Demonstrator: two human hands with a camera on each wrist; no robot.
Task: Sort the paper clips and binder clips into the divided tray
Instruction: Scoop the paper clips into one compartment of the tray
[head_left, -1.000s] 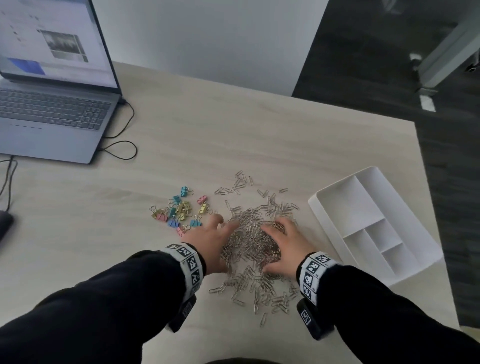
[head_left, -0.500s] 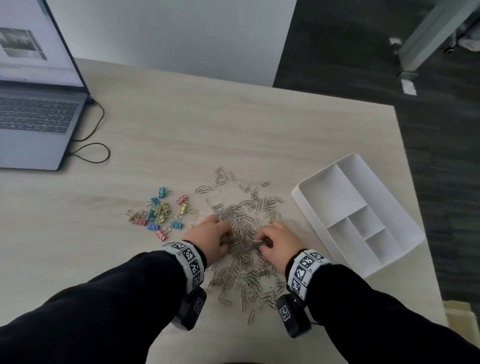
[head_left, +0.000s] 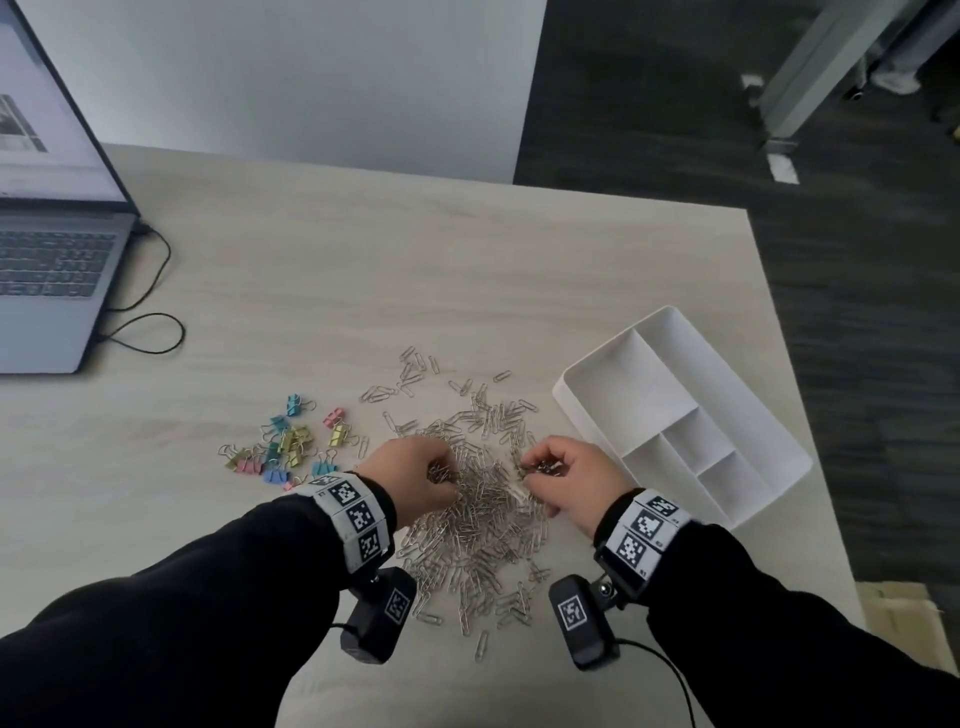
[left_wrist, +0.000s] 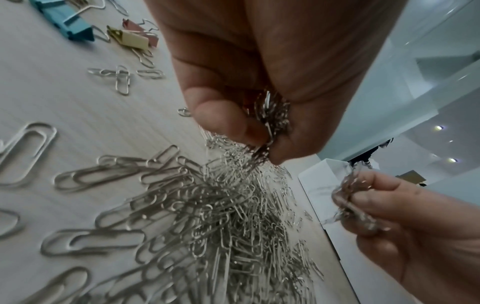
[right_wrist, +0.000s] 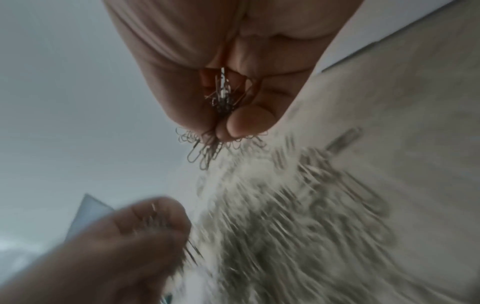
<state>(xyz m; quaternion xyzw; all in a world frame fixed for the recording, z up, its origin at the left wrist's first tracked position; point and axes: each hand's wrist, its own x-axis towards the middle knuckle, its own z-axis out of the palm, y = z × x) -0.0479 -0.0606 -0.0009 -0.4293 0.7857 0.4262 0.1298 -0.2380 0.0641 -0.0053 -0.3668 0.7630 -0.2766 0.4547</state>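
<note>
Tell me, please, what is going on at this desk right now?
A person is sorting clips at a table. Both hands are in the pile of silver paper clips: the left hand grips a bunch of them, and the right hand grips another bunch just above the pile. The coloured binder clips lie untouched in a loose cluster to the left. The white divided tray sits to the right, and every compartment that shows looks empty, so nothing has been sorted in yet.

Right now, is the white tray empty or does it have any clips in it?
Empty. The tray shows only bare white compartments; the paper clips lie on the table.
</note>
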